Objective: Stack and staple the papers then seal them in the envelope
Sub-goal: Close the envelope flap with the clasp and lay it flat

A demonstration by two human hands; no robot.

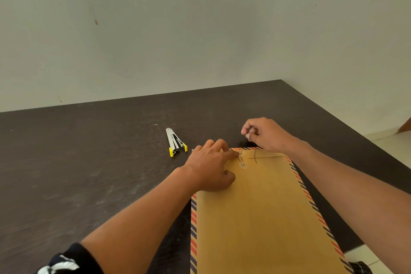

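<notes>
Far left, a black and white sleeve (pixel 64 260) shows at the bottom corner. The dark table (pixel 89 162) runs wide across the view. On it lies a silver stapler (pixel 175 142) with yellow ends. It is swung open and lies by itself, just left of the hands.

Next comes the left hand (pixel 211 167). It lies flat on the top left part of the brown envelope (pixel 266 207) and presses it down. Its fingers (pixel 231 153) reach out to a small round ring (pixel 240 153) near the top edge. A second ring (pixel 243 164) sits just below.

The envelope lies flat on the table, right in front of the person. It has red and blue stripes along its sides.

A thin black string (pixel 255 155) runs near the rings at the top.

The right hand (pixel 264 133) is up just past the top edge, apart from the left hand. Its fingers are curled with the tips pinched together. It seems to pinch the black string, but the string is too thin to be sure.
</notes>
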